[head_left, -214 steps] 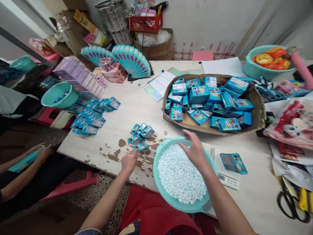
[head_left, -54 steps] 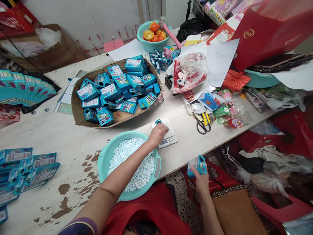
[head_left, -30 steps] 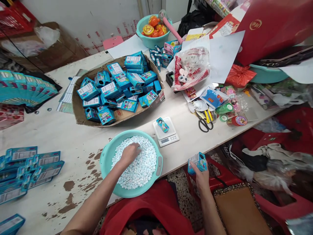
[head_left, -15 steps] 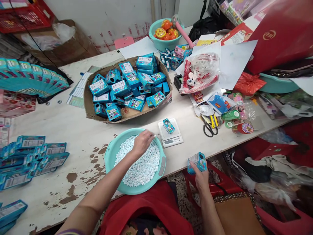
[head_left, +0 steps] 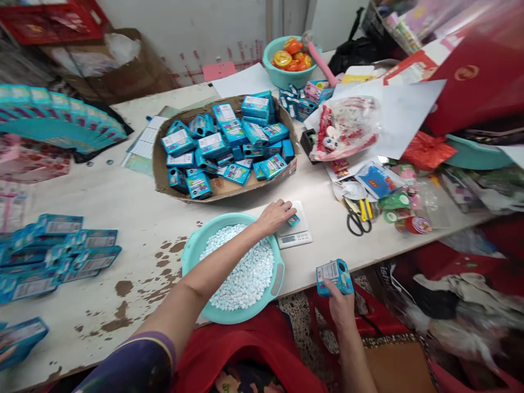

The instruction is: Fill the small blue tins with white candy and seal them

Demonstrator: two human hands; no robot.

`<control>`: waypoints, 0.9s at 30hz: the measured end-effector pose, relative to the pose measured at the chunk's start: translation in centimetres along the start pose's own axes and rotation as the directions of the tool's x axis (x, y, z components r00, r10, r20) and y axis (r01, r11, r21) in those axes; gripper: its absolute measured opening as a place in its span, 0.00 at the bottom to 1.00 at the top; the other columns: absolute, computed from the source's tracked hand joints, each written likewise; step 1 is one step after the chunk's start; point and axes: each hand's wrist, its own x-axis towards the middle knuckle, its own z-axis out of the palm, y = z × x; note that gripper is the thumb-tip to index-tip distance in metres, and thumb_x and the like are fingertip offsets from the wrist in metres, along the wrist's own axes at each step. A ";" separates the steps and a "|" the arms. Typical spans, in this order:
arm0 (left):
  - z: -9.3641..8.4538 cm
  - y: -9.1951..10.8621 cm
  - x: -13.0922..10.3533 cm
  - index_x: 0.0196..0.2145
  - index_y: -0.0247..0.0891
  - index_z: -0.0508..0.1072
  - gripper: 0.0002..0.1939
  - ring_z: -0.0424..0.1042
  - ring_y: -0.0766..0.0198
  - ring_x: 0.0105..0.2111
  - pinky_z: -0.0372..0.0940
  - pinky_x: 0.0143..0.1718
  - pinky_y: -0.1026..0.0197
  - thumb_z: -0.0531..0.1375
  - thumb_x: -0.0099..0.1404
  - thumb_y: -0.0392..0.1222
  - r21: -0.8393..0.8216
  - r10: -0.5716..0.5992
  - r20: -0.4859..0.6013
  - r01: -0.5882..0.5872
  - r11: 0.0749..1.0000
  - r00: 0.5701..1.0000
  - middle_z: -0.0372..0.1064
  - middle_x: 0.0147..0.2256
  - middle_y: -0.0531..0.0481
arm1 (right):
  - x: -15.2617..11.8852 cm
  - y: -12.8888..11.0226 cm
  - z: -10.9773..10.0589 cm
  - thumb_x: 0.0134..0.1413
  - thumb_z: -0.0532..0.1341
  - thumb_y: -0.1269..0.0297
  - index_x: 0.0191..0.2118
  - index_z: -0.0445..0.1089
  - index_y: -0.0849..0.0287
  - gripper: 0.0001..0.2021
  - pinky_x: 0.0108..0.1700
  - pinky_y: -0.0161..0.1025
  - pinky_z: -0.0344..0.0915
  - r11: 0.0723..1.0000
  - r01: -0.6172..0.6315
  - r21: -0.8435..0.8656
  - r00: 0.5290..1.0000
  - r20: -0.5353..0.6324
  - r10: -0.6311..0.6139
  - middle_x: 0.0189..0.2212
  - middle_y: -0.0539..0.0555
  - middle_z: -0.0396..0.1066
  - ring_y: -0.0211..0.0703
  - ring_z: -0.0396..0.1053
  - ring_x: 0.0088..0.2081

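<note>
The person's left hand (head_left: pixel 275 217) was stretched across a round turquoise plastic basin (head_left: pixel 189 256) and reached a flat white kitchen scale (head_left: pixel 298 238) with a small display. Its fingers were bent and near to one another, over a small glossy blue printed box (head_left: pixel 293 220), which lay on the plate of the scale. The fingers covered a part of this box, so I cannot tell whether they pinched it or only touched it.

The right hand (head_left: pixel 341 308) was at the near right, just beyond the edge of the white worn table (head_left: pixel 327 240). It was closed firmly around a blue pack with a pale label (head_left: pixel 329 271), with the thumb lying on the upper face. I could not tell if this pack was one box or two pressed together.

Small white pellets (head_left: pixel 241 284) filled the bottom of the basin, which stood at the near edge, just left of the scale. Farther away was a shallow brown cardboard tray (head_left: pixel 161 183), heaped with blue boxes (head_left: pixel 233 131). Black-handled scissors (head_left: pixel 358 222) lay to the right of the scale.
</note>
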 end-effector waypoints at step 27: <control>4.5 -4.0 -27.0 0.55 0.40 0.64 0.20 0.63 0.54 0.54 0.58 0.55 0.47 0.48 0.68 0.46 -0.399 -0.777 -0.277 0.668 0.628 0.565 0.65 0.52 0.41 | -2.5 -5.0 9.1 0.37 0.70 0.59 0.43 0.69 0.60 0.23 0.34 0.40 0.69 0.962 0.177 -0.207 0.975 0.171 -0.142 0.32 0.52 0.73 0.42 0.70 0.30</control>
